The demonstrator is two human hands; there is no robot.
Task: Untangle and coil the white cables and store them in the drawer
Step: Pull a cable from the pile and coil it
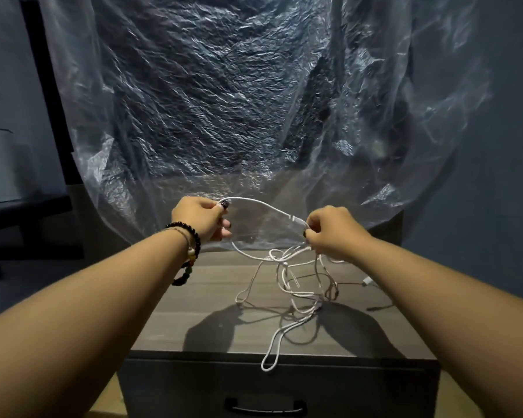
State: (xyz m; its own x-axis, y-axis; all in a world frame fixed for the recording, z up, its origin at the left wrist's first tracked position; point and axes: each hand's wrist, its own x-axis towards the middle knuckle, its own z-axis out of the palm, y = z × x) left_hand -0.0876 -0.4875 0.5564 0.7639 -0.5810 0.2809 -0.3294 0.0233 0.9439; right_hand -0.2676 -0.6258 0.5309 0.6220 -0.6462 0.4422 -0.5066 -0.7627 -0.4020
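Hands, left hand (201, 218) and right hand (334, 233), pinch unmarked white cables (296, 285).

We cannot trace which strand is which inside the tangle of white cables (296, 285). The drawer (272, 390) runs off the bottom edge, and whatever stands behind the plastic sheet (224, 101) stays unreadable to us.

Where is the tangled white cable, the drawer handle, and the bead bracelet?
white cable (296, 292), head view, on the knotted middle of the tangle.
drawer handle (264, 409), head view, on the middle of the dark bar.
bead bracelet (194, 239), head view, on the beads at the left wrist.
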